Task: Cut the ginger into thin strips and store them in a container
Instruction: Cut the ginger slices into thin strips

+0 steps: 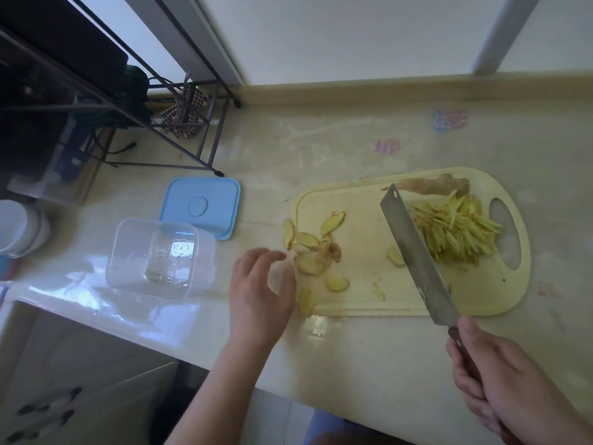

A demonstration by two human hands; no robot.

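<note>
Nearest, the right hand (500, 380) grips the cleaver (417, 252) handle, its blade lying beside the ginger strips (455, 232) on the cutting board (362, 293). Relaxed and holding nothing, the left hand (260, 287) reaches toward ginger slices (313, 252) at the board's left edge; a careless sweep could knock them onto the counter, short of the empty container (157, 258).

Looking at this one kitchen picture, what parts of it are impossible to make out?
- Head view: the knife blade covers part of the ginger strips and a slice beside them.
- The left hand hides the cutting board corner; its fingertips are blurred.
- The right hand wraps the knife handle and runs off the bottom edge.
- Items on the dark rack are too dim to identify.
</note>
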